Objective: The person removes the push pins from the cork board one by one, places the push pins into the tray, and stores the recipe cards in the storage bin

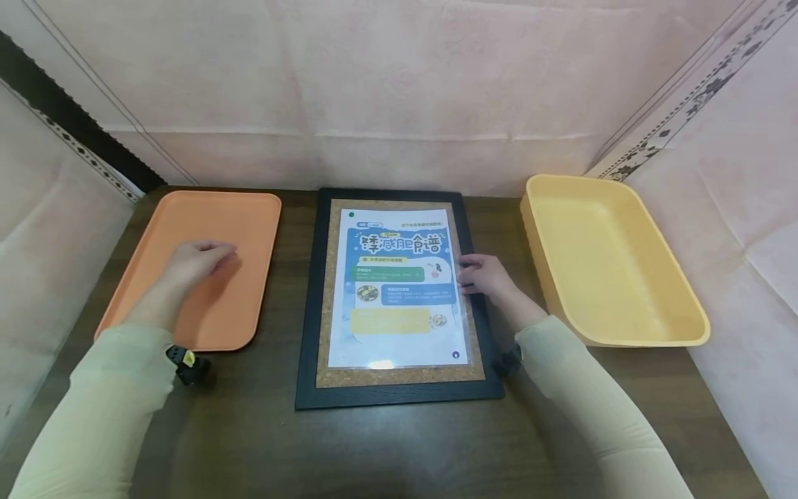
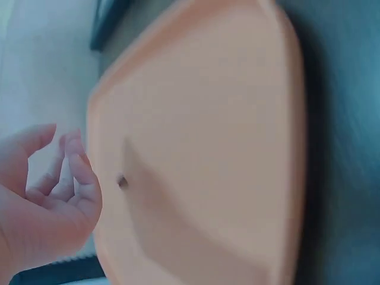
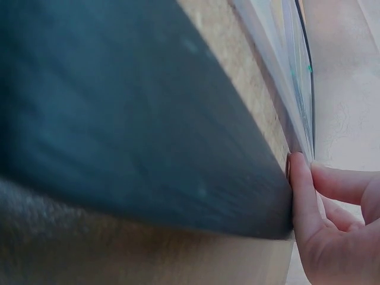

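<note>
R hand at R edge of a glossy printed poster sheet: thumb + forefinger nearly together, pinching the sheet's edge. Sheet = rect., white/blue w/ Chinese lettering, glare near bottom edge, lies on cork panel (speckled, grainy tan) inside a black rect. frame w/ fine wood-grain texture, mid surface. Green round dot at sheet's top L corner; pin or print, can't tell from head view.

L hand is above the orange tray, fingers loosely curled, thumb apart from fingertips, nothing visible in it. Tray = shallow, smooth matte, rounded corners, low raised rim. L wrist cam: small dk brown bit against tray floor, too blurry to ID.

Yellow bin on R: deeper, smooth, plastic-looking, rounded rect. Surface is dk brown wood-grain, slight sheen. Pale pinkish cloth behind, creased, w/ patterned border strip at R. Pale sleeves on both arms; black wrist device at L cuff.
</note>
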The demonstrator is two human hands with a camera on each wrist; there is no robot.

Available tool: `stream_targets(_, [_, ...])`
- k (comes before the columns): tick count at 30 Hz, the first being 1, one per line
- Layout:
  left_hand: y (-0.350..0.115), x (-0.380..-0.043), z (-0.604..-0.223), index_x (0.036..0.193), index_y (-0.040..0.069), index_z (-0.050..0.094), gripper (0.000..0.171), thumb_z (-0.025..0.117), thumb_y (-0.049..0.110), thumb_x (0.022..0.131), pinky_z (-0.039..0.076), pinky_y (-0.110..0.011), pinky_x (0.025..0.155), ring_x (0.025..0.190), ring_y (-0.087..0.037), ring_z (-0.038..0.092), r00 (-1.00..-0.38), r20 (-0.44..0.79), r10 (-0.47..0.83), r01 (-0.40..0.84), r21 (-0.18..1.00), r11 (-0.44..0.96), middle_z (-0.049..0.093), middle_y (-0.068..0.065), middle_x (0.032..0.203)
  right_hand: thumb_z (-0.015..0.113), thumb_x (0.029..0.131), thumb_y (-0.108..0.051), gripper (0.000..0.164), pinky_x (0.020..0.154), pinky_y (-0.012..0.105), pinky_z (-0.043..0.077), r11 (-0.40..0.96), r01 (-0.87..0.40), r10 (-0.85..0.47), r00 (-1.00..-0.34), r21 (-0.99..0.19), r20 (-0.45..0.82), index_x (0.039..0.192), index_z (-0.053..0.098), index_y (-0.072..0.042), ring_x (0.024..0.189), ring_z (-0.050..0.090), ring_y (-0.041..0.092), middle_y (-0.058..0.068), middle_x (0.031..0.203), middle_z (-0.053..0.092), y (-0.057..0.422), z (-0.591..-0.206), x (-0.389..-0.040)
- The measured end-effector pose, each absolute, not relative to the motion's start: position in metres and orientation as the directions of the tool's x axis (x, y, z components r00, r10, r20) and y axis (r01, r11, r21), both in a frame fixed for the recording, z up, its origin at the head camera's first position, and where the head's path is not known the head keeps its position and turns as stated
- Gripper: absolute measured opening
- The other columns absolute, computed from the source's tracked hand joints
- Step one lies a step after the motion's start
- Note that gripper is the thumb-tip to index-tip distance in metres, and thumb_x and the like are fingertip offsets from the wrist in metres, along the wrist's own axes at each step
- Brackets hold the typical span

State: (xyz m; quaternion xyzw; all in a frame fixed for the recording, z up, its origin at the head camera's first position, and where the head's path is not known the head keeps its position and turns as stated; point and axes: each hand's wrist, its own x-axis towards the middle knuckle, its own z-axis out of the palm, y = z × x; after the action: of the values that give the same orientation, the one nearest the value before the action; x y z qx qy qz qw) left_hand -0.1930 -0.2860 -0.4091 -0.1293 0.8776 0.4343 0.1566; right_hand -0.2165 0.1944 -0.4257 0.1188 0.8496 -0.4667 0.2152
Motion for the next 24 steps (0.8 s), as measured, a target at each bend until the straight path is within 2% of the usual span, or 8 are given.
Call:
stream_targets(1, [-0.280, -0.194, -0.405, 0.134, 0.001, 0.046, 0.066, 0.042, 0.053, 0.093, 0.046, -0.024, 0.082, 0.094, -0.009, 0.054, -0.918, -0.389, -0.075, -0.358, 0.734, 0.577, 0.061, 0.003, 0.107, 0.057, 0.093, -0.020, 0.050, 0.091, 0.035, 0.051, 0.536, 0.404, 0.002, -0.879, -0.742, -0.477, 0.141, 0.041, -0.015, 0.105, 0.064, 0.027, 0.013, 0.127, 0.056, 0.194, -0.425, -0.216])
stream_targets(4, [-0.262, -0.196, -0.396, 0.133, 0.000, 0.046, 0.062, 0.045, 0.049, 0.094, 0.048, -0.022, 0.081, 0.088, -0.004, 0.056, -0.931, -0.365, -0.028, -0.317, 0.764, 0.562, 0.062, 0.012, 0.097, 0.057, 0.093, -0.020, 0.050, 0.091, 0.035, 0.051, 0.536, 0.405, 0.003, -0.878, -0.741, -0.478, 0.141, 0.041, -0.014, 0.105, 0.064, 0.027, 0.013, 0.128, 0.055, 0.194, -0.424, -0.215])
stream_targets(6, [-0.248, -0.197, -0.389, 0.132, -0.001, 0.046, 0.060, 0.047, 0.046, 0.094, 0.049, -0.021, 0.080, 0.087, -0.002, 0.057, -0.935, -0.354, 0.003, -0.295, 0.783, 0.547, 0.063, 0.009, 0.099, 0.057, 0.093, -0.020, 0.050, 0.091, 0.035, 0.051, 0.536, 0.404, 0.004, -0.879, -0.741, -0.476, 0.141, 0.041, -0.014, 0.105, 0.064, 0.027, 0.013, 0.128, 0.056, 0.193, -0.424, -0.215])
stream_targets(10, [-0.217, -0.194, -0.380, 0.129, -0.001, 0.049, 0.055, 0.048, 0.042, 0.095, 0.049, -0.019, 0.080, 0.094, -0.011, 0.057, -0.938, -0.337, 0.077, -0.248, 0.811, 0.530, 0.061, -0.011, 0.118, 0.057, 0.094, -0.020, 0.050, 0.090, 0.034, 0.052, 0.541, 0.397, 0.002, -0.882, -0.741, -0.471, 0.141, 0.041, -0.014, 0.104, 0.064, 0.027, 0.014, 0.127, 0.056, 0.194, -0.425, -0.215])
stream_targets(13, [-0.194, -0.193, -0.377, 0.127, 0.001, 0.052, 0.052, 0.049, 0.042, 0.095, 0.049, -0.022, 0.083, 0.100, -0.020, 0.056, -0.937, -0.330, 0.114, -0.224, 0.819, 0.528, 0.058, -0.016, 0.123, 0.057, 0.093, -0.020, 0.050, 0.090, 0.034, 0.052, 0.542, 0.400, 0.005, -0.881, -0.739, -0.473, 0.141, 0.041, -0.014, 0.104, 0.065, 0.027, 0.014, 0.126, 0.056, 0.195, -0.426, -0.215])
stream_targets(16, [-0.171, -0.192, -0.378, 0.124, 0.004, 0.055, 0.045, 0.052, 0.038, 0.094, 0.049, -0.030, 0.087, 0.103, -0.026, 0.056, -0.936, -0.326, 0.131, -0.214, 0.824, 0.524, 0.059, -0.016, 0.123, 0.057, 0.093, -0.019, 0.050, 0.089, 0.033, 0.052, 0.540, 0.398, 0.002, -0.882, -0.742, -0.471, 0.141, 0.041, -0.013, 0.104, 0.065, 0.027, 0.015, 0.126, 0.056, 0.195, -0.426, -0.215])
stream_targets(19, [-0.145, -0.191, -0.380, 0.120, 0.005, 0.059, 0.040, 0.056, 0.034, 0.093, 0.050, -0.036, 0.089, 0.101, -0.028, 0.056, -0.931, -0.334, 0.151, -0.215, 0.830, 0.514, 0.060, -0.015, 0.119, 0.057, 0.093, -0.019, 0.051, 0.089, 0.033, 0.052, 0.539, 0.393, -0.005, -0.883, -0.745, -0.469, 0.141, 0.040, -0.013, 0.104, 0.064, 0.027, 0.015, 0.126, 0.056, 0.195, -0.425, -0.215])
stream_targets(24, [-0.106, -0.188, -0.385, 0.115, 0.007, 0.063, 0.034, 0.061, 0.030, 0.090, 0.052, -0.033, 0.082, 0.097, -0.025, 0.061, -0.900, -0.347, 0.265, -0.175, 0.843, 0.509, 0.064, -0.013, 0.112, 0.056, 0.094, -0.019, 0.050, 0.089, 0.033, 0.052, 0.537, 0.394, -0.006, -0.882, -0.746, -0.471, 0.141, 0.041, -0.014, 0.104, 0.064, 0.027, 0.014, 0.126, 0.056, 0.194, -0.424, -0.215])
